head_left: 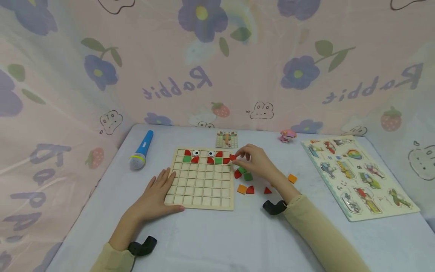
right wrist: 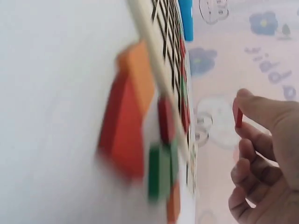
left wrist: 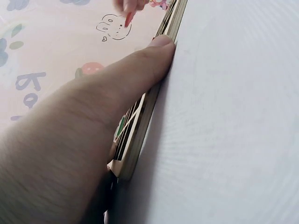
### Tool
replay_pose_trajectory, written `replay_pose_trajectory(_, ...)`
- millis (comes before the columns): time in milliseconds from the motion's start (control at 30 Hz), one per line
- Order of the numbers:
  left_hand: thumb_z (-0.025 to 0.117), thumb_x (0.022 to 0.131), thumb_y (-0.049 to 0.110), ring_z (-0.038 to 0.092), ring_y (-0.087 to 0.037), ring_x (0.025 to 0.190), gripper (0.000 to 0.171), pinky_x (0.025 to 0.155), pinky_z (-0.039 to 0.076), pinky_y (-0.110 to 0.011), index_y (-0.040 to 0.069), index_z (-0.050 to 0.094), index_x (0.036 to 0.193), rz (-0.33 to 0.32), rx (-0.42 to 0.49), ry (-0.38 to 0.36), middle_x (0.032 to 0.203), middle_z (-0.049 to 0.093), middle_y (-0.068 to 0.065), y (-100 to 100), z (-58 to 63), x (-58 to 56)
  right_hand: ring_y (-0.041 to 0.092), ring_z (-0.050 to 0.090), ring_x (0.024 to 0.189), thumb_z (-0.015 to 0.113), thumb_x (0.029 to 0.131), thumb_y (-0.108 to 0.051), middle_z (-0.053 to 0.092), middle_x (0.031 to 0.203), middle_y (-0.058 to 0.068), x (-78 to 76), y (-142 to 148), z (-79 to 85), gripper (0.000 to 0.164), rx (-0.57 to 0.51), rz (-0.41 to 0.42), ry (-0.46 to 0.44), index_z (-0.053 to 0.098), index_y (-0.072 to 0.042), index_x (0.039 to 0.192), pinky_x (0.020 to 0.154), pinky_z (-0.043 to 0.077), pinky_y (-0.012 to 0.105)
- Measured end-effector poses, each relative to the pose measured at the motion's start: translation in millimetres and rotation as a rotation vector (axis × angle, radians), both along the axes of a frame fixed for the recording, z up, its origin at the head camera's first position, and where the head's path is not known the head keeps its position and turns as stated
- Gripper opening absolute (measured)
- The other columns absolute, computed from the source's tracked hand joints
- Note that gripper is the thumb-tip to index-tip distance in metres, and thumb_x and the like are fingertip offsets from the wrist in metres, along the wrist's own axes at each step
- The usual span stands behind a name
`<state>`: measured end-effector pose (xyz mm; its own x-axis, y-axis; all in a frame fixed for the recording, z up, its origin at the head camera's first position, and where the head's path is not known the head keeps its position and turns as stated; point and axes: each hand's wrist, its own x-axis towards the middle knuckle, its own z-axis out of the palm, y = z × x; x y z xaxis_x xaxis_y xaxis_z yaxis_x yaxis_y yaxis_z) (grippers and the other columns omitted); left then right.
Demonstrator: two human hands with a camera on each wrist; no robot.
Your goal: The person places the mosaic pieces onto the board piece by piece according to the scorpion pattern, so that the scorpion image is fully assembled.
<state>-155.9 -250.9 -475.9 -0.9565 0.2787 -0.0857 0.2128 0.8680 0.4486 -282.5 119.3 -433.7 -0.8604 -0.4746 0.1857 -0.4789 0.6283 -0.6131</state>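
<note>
A wooden grid board (head_left: 202,189) lies on the white table, with red, green and eye tiles (head_left: 203,156) in its top two rows. My left hand (head_left: 159,194) lies flat on the board's lower left corner, its thumb along the front edge (left wrist: 140,74). My right hand (head_left: 256,160) pinches a small red tile (head_left: 232,157) (right wrist: 238,117) just off the board's upper right corner. Loose red, green and orange tiles (head_left: 245,181) (right wrist: 135,112) lie right of the board, under and in front of that hand.
A blue toy microphone (head_left: 141,150) lies left of the board. A small pattern card (head_left: 226,139) and a pink toy (head_left: 287,136) sit behind it. At the right lies a vehicle peg puzzle (head_left: 357,175). Flowered cloth walls the table in.
</note>
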Motion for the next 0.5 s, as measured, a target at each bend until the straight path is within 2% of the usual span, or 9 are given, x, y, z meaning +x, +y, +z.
replay_pose_trajectory(133, 0.077, 0.08, 0.076, 0.004, -0.037, 0.165, 0.128, 0.131, 0.004, -0.061, 0.006, 0.02, 0.17, 0.005, -0.01, -0.001, 0.178, 0.008, -0.019, -1.5, -0.5, -1.1, 0.021, 0.054, 0.08, 0.082, 0.096, -0.028, 0.068, 0.096, 0.007, -7.3, -46.5, 3.1, 0.029, -0.033, 0.034, -0.004, 0.078, -0.004, 0.111, 0.069, 0.045, 0.03)
replay_pose_trajectory(267, 0.076, 0.081, 0.076, 0.005, -0.038, 0.165, 0.126, 0.13, 0.005, -0.063, 0.005, 0.021, 0.169, -0.001, -0.01, 0.012, 0.177, 0.01, -0.02, -1.9, -1.0, -2.3, 0.019, 0.055, 0.079, 0.081, 0.097, -0.028, 0.067, 0.093, 0.006, -11.9, -92.1, -0.8, 0.028, -0.05, 0.058, -0.013, 0.079, -0.004, 0.111, 0.069, 0.046, 0.027)
replay_pose_trajectory(367, 0.075, 0.082, 0.076, 0.006, -0.038, 0.165, 0.125, 0.13, 0.005, -0.062, 0.004, 0.021, 0.169, -0.01, -0.007, 0.016, 0.177, 0.01, -0.02, -1.8, -1.0, -2.1, 0.016, 0.055, 0.078, 0.08, 0.097, -0.029, 0.065, 0.092, 0.003, -11.0, -122.6, -4.8, 0.027, -0.038, 0.057, -0.038, 0.079, -0.006, 0.112, 0.067, 0.046, 0.024)
replay_pose_trajectory(500, 0.074, 0.083, 0.075, 0.006, -0.038, 0.165, 0.123, 0.13, 0.005, -0.061, 0.004, 0.021, 0.169, -0.024, -0.004, 0.015, 0.177, 0.009, -0.02, -2.2, -0.7, -0.3, 0.013, 0.053, 0.068, 0.079, 0.098, -0.032, 0.064, 0.084, 0.002, -5.2, -156.0, -6.6, 0.029, -0.013, 0.037, -0.081, 0.077, -0.007, 0.114, 0.059, 0.042, 0.023)
